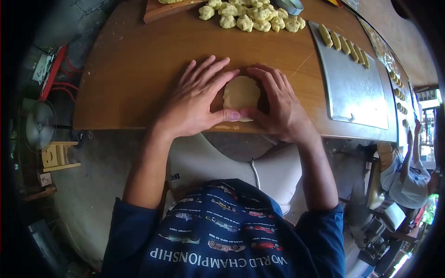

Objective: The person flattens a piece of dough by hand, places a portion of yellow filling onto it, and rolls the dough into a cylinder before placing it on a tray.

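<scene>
A flat, roundish piece of pale dough (242,95) lies on the brown wooden table (153,69) near its front edge. My left hand (197,97) rests at the dough's left side, fingers spread on the wood and thumb tip at its lower edge. On the other side my right hand (280,102) curves round the dough, its fingers bent and its thumb meeting the left one at the near edge. The right fingertips reach the dough's upper right rim. Neither hand is closed.
Several yellowish dough lumps (245,23) lie at the table's far side, beside a round metal ring (290,6) and a wooden board (167,11). On the right, a metal tray (357,97) bears several dough rolls (345,45). Another person (408,183) sits at the far right.
</scene>
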A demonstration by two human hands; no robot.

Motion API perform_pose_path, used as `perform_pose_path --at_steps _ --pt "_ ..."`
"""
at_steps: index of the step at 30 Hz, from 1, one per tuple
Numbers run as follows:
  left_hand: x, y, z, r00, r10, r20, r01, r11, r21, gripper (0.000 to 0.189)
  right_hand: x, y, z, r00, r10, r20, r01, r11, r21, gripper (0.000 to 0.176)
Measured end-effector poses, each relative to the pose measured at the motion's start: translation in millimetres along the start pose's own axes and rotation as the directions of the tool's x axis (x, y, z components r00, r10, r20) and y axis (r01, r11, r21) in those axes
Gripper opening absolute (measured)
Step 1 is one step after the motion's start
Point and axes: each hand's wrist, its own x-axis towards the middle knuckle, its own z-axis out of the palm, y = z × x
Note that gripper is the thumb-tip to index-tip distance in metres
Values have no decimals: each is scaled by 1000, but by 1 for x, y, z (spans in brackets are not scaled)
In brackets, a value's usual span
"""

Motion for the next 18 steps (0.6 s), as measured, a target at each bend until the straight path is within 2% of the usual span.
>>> perform_pose_path --at_steps 6,8,11,15,17,18 --pt "-1 -2 2 1000 22 -6 -22 999 30 100 -2 -6 -2 989 144 -6 -140 968 207 85" --pt "-3 -1 4 1000 22 8 -22 999 31 102 -2 -5 2 999 36 -37 -34 998 46 87" --pt "-2 3 -2 1000 4 -23 -5 1000 -18 101 -2 -4 2 998 13 -54 -12 1000 11 88" --pt "-14 15 1 989 127 -74 -133 988 -76 92 -17 -14 1 995 -23 -99 19 999 -47 82" --pt "-24 21 2 990 131 50 -138 976 170 87 -30 -17 8 996 -88 -13 83 968 -238 77" --pt "-26 25 1 992 123 7 -123 982 144 82 -36 -20 10 999 -30 41 41 952 -303 75"
